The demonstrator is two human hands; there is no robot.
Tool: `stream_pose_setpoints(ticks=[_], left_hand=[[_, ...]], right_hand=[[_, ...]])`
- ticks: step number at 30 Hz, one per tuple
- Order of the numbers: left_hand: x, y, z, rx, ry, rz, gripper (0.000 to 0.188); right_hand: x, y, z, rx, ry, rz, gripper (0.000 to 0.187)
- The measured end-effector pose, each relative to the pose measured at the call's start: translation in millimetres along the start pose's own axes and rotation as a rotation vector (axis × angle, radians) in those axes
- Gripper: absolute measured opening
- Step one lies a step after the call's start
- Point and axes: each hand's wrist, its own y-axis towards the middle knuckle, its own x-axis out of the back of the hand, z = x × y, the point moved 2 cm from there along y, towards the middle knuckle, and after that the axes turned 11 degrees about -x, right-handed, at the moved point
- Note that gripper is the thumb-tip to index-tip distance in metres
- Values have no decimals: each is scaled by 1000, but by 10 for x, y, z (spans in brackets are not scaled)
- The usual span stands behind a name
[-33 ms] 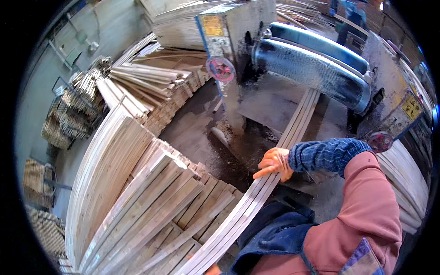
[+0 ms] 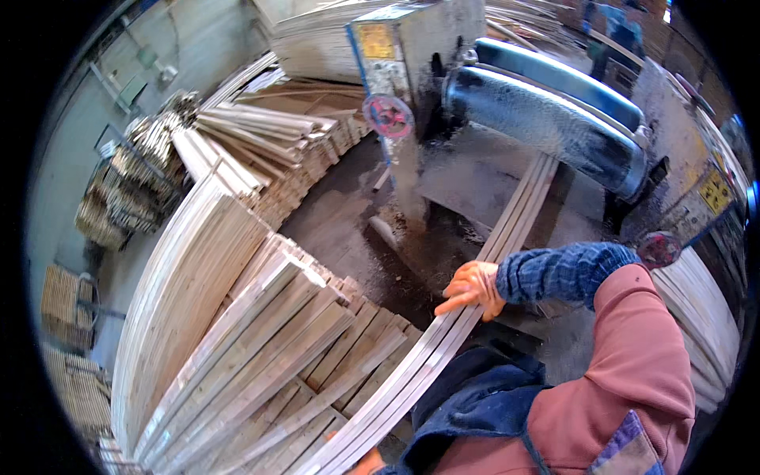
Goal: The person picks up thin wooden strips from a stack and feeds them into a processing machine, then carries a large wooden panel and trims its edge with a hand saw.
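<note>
"Wooden strips (image 2: 516, 214) are running from 2 o'clock down to between 6 and 7, and I am counting three. Are you seeing the same?"

"Yes, three are showing. Their upper ends are meeting the lower edge of the nearer of two bluish, shiny cylinders (image 2: 546, 123), between 1 and 2 o'clock."

"How are the two hands gripping?"

"The right hand (image 2: 473, 289), at 4 o'clock near the middle, is lying across the top of the strips, one finger stretching out; how firmly it is closing, I cannot tell. The left hand (image 2: 368, 461), at 6 o'clock, is holding them from beneath, the strips hiding most of it."

"What else are you counting?"

"Two red handwheels (image 2: 389, 116) are sitting at 12 and 3 o'clock, and two yellow labels (image 2: 374, 40) are showing in those same directions, farther out."

"And the timber?"

"One tall curved-looking pile of planks (image 2: 186, 277) is standing between 8 and 9. Two smaller stacks (image 2: 67, 305) are resting beyond it, near the rim. One blurred person in blue (image 2: 621, 36) is appearing between 1 and 2."
</note>
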Motion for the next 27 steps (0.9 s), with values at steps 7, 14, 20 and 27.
stream_pose_setpoints(ticks=[7, 14, 20, 27], left_hand=[[-837, -986, 47, 512, -392, -48, 65], [-985, -1139, -941, -466, 1155, 800, 47], [-866, -443, -1595, -864, 1970, 899, 97], [-1602, -298, -1008, -323, 2114, 1260, 98]], right_hand=[[64, 891, 1164, -35, -145, 424, 110], [-30, 294, 316, -119, -52, 166, 106], [20, -168, -209, -168, -13, -106, 97], [-86, -153, -95, -256, -125, -288, 98]])
